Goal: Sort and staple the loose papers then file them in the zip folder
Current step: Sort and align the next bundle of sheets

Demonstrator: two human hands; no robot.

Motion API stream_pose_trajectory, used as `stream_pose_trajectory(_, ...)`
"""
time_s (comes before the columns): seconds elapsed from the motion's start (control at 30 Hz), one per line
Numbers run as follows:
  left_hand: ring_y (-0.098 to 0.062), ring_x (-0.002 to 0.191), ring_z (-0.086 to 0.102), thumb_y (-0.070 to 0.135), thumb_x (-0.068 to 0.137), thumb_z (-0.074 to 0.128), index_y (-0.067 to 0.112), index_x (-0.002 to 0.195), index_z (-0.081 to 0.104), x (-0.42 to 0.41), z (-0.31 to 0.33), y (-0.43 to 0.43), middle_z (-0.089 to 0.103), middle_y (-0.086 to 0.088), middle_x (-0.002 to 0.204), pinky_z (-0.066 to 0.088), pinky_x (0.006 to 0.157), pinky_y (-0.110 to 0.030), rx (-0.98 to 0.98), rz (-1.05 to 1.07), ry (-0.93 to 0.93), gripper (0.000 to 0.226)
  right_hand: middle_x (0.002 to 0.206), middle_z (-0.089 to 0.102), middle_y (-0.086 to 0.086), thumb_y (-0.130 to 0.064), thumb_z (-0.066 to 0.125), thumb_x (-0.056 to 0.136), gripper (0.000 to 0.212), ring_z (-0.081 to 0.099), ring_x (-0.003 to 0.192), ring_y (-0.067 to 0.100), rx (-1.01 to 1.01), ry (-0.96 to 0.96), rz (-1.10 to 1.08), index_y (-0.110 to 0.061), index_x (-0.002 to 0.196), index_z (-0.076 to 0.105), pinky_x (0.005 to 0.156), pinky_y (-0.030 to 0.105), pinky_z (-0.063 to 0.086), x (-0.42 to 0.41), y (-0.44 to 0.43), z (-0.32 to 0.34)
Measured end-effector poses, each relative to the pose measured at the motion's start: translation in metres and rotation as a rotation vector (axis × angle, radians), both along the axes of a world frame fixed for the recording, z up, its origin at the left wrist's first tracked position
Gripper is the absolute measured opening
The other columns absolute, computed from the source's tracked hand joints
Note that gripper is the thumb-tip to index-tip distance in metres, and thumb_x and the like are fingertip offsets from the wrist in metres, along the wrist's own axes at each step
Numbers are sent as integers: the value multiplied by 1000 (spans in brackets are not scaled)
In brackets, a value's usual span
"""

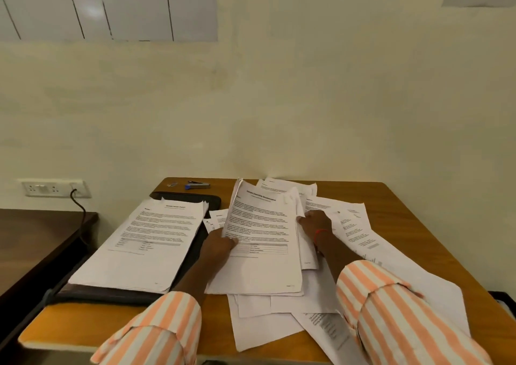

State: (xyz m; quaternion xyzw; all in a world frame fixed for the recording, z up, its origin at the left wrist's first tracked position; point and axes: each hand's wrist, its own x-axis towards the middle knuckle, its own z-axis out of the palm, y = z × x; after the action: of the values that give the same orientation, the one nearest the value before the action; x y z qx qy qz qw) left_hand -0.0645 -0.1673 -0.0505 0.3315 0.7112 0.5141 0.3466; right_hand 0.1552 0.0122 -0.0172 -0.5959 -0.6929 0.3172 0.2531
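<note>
Papers cover most of the table point(418, 225). At the left, a squared stack point(150, 241) rests on the dark zip folder point(111, 294), with a blue stapler point(196, 186) lying beyond it near the wall. Just right of the folder, the left hand point(217, 246) pinches a sheaf point(262, 241) at its left edge, thumb on top and fingers underneath, tilting the top end up off the pile. The right hand point(314, 222) sits at the sheaf's right edge with the thumb against it. Its fingers are hidden, so I cannot tell whether it grips or only steadies. Farther right and toward the near edge, loose sheets point(354, 225) lie fanned and overlapping. These pages are likely light, limp and slick against one another. A one-sided hold would probably let them droop and splay, so holding both long edges and tapping the bundle square looks safest. A corner hold is best kept for stapling.
</note>
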Motion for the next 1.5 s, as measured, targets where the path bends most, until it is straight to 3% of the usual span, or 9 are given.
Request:
stream_pose_trajectory(0.2, -26, 98, 74, 11, 96, 65, 22, 112, 66, 3, 6, -5, 76, -1, 107, 59, 91, -50, 85, 26, -133, 19, 119, 65, 20, -18, 49, 105, 25, 58, 113, 39, 218, 428, -315, 2, 112, 63, 83, 33, 40, 61, -14, 18)
stream_pose_trajectory(0.33, -26, 97, 74, 11, 96, 66, 17, 120, 66, 2, 4, -4, 76, -1, 108, 59, 91, -50, 113, 38, -124, 24, 123, 64, 16, -19, 52, 104, 29, 58, 107, 27, 201, 589, -300, 2, 124, 60, 85, 29, 40, 97, -17, 8)
stream_pose_trajectory(0.43, -26, 96, 74, 11, 96, 65, 17, 119, 65, 7, 6, -5, 76, -1, 107, 59, 89, -49, 129, 38, -117, 24, 114, 69, 14, -21, 55, 103, 25, 63, 107, 31, 180, 663, -260, -2, 116, 64, 82, 29, 42, 105, -15, -2)
stream_pose_trajectory(0.6, -21, 91, 75, 9, 97, 64, 20, 115, 65, 11, 9, -10, 76, 1, 104, 61, 75, -36, 173, 35, -130, 21, 93, 66, 2, -18, 56, 102, 10, 61, 92, 23, 184, 703, -189, -12, 97, 63, 80, 30, 44, 101, -20, 0)
stream_pose_trajectory(0.73, -20, 88, 76, 11, 97, 65, 20, 115, 64, 10, 10, -9, 76, 1, 103, 60, 69, -32, 176, 27, -129, 20, 93, 69, 15, -20, 57, 101, 24, 59, 85, 21, 163, 684, -185, 4, 99, 63, 77, 31, 47, 99, -13, -8)
stream_pose_trajectory(0.97, -25, 96, 74, 8, 97, 64, 15, 121, 65, 9, 11, -8, 77, -2, 107, 60, 85, -44, 183, 11, -160, 26, 98, 71, 4, -20, 56, 101, 18, 66, 94, 24, 129, 650, -125, -5, 102, 67, 86, 36, 53, 95, -17, -5)
stream_pose_trajectory(1.13, -24, 96, 74, 5, 97, 61, 19, 117, 64, 15, 33, 2, 75, -3, 109, 60, 80, -40, 237, 24, -216, 24, 102, 73, -2, -17, 56, 102, 15, 68, 91, 12, -11, 697, 46, -12, 108, 68, 74, 21, 53, 70, -37, 18)
stream_pose_trajectory(1.37, -28, 107, 72, 7, 97, 63, 21, 129, 58, 41, 48, 12, 73, -3, 120, 57, 93, -52, 309, -43, -279, 36, 98, 76, 11, -14, 54, 101, 19, 72, 89, 31, -96, 706, 173, -8, 102, 72, 68, 30, 56, 30, -55, 27)
stream_pose_trajectory(1.5, -27, 103, 72, 5, 96, 62, 18, 131, 57, 45, 49, 10, 72, -4, 120, 60, 90, -50, 285, -7, -253, 37, 106, 75, 10, -42, 42, 106, 45, 71, 95, 26, -151, 785, 179, -8, 114, 71, 77, 32, 56, 34, -58, 31)
